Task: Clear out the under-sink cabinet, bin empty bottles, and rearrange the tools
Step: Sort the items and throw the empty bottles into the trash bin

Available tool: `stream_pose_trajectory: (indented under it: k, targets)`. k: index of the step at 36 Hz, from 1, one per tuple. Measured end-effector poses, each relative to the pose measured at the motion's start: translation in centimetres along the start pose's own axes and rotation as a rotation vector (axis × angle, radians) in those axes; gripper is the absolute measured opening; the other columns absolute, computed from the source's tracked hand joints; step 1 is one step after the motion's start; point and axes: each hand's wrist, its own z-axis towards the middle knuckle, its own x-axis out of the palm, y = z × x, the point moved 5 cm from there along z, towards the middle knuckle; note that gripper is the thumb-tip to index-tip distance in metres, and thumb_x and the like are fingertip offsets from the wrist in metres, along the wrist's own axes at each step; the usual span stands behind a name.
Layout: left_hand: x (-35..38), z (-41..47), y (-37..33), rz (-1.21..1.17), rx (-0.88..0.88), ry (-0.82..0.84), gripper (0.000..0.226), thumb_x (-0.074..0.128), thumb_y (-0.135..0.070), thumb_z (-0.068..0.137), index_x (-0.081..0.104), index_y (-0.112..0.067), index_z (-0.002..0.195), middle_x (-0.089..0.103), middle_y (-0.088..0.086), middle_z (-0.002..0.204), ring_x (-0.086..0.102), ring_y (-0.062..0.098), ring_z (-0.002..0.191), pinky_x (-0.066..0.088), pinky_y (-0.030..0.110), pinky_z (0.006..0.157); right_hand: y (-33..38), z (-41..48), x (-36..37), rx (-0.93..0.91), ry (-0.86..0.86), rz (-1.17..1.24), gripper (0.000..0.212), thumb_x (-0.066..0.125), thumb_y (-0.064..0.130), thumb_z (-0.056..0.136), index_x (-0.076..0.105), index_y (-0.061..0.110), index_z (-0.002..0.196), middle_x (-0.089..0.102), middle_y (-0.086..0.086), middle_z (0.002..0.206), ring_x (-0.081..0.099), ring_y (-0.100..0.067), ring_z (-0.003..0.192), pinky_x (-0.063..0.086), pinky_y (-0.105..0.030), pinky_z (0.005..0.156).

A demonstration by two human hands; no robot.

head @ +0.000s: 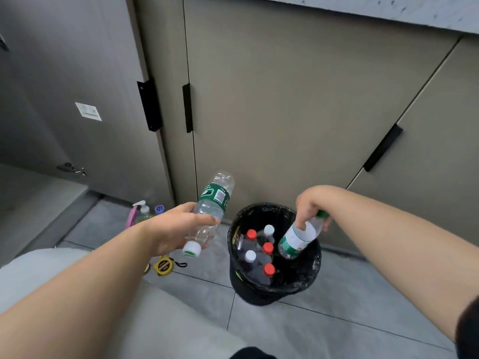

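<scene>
Left of the bin (314,270), a white-topped pump bottle (141,207) stands on the floor against the cabinet door (285,112). A yellow tape measure (163,266) lies on the floor tiles, nearer the bin; its dial print is not legible.

The left hand (178,229) is held just left of the bin, fingers curled round the neck end of a clear bottle (211,203). This bottle carries a dark green label with a barcode; the lettering is too small to read. Its long axis runs diagonally: white cap down-left toward the person, base up-right toward the cabinet door.

The bin is black with a black liner. Five capped bottles (259,257) stand inside it, three red-capped and two white-capped.

Over the right side of the bin, the right hand (311,211) grips the shoulder of a second bottle (298,240). Its label is green and white with red print, unreadable. The green cap points up-right; the base points down-left into the bin opening.
</scene>
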Motion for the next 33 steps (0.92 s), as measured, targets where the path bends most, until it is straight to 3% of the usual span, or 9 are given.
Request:
stream_pose_trajectory:
  k: [3,6,8,11,14,21,26,29,33]
  targets:
    - [-0.5,0.1,0.5,0.026,-0.012,-0.030,0.056,0.086,-0.021,0.079,0.058,-0.015,0.127,0.070,0.013,0.123,0.075,0.029,0.101,0.061,0.039,0.075,1.2,1.6,1.5,-0.011,-0.105,-0.040,0.055,0.072,0.037,0.087,0.059,0.003,0.128,0.064,-0.014,0.125,0.068,-0.026,0.073,0.060,-0.032,0.066]
    - [-1.0,0.1,0.9,0.033,-0.024,-0.080,0.057,0.086,-0.019,0.079,0.056,-0.013,0.127,0.072,0.014,0.118,0.076,0.030,0.097,0.060,0.036,0.069,1.6,3.6,3.2,-0.017,-0.265,-0.019,0.041,0.078,0.034,0.071,0.064,0.015,0.104,0.069,-0.003,0.086,0.072,-0.023,0.078,0.060,-0.033,0.078]
    - [-1.2,0.1,1.1,0.033,-0.032,-0.109,0.059,0.086,-0.017,0.080,0.054,-0.012,0.129,0.071,0.016,0.117,0.076,0.031,0.096,0.060,0.037,0.068,1.8,4.9,4.6,-0.029,-0.310,0.072,0.039,0.072,0.031,0.071,0.062,0.018,0.106,0.069,-0.002,0.082,0.073,-0.022,0.083,0.057,-0.028,0.076]
    - [-1.3,0.0,1.2,0.046,-0.040,-0.118,0.058,0.086,-0.019,0.080,0.055,-0.012,0.128,0.071,0.017,0.117,0.076,0.031,0.098,0.060,0.037,0.068,2.1,6.8,6.2,-0.066,-0.355,0.136,0.041,0.066,0.031,0.078,0.061,0.016,0.117,0.068,-0.007,0.108,0.069,-0.026,0.100,0.049,-0.029,0.073]
    - [-1.4,0.0,1.2,0.073,-0.040,-0.111,0.053,0.086,-0.022,0.081,0.058,-0.013,0.125,0.073,0.015,0.116,0.075,0.031,0.099,0.060,0.036,0.070,2.6,8.5,7.5,-0.084,-0.374,0.155,0.042,0.061,0.025,0.084,0.057,0.013,0.123,0.055,-0.014,0.132,0.061,-0.034,0.116,0.051,-0.036,0.085]
    - [-0.9,0.5,0.7,0.093,-0.031,-0.099,0.043,0.082,-0.024,0.084,0.065,-0.015,0.122,0.077,0.008,0.111,0.075,0.028,0.101,0.057,0.031,0.069,3.4,10.4,9.0,-0.129,-0.382,0.255,0.040,0.058,0.013,0.087,0.056,0.013,0.127,0.052,-0.017,0.135,0.058,-0.035,0.120,0.051,-0.036,0.094]
    - [-0.1,0.8,0.2,0.073,-0.039,-0.043,0.032,0.072,-0.015,0.092,0.066,-0.014,0.124,0.076,0.009,0.113,0.071,0.032,0.109,0.055,0.032,0.073,3.4,10.6,8.2,-0.087,-0.389,0.300,0.055,0.059,0.021,0.088,0.044,0.016,0.140,0.042,-0.014,0.144,0.053,-0.036,0.127,0.049,-0.041,0.095]
    - [0.6,0.9,-0.2,0.074,-0.041,0.003,0.032,0.067,-0.012,0.093,0.066,-0.015,0.126,0.076,0.008,0.116,0.070,0.032,0.113,0.057,0.029,0.073,3.2,10.0,6.0,-0.092,-0.506,0.375,0.039,0.058,0.027,0.089,0.051,0.016,0.127,0.044,-0.012,0.135,0.058,-0.037,0.117,0.049,-0.041,0.088]
    - [1.4,1.0,-0.5,0.057,-0.017,0.024,0.033,0.065,-0.009,0.095,0.065,-0.013,0.128,0.075,0.011,0.118,0.069,0.032,0.114,0.060,0.031,0.080,3.8,7.9,2.2,-0.287,-0.681,0.670,0.016,0.045,0.021,0.089,0.061,0.021,0.090,0.064,0.000,0.094,0.062,-0.029,0.088,0.051,-0.034,0.073]
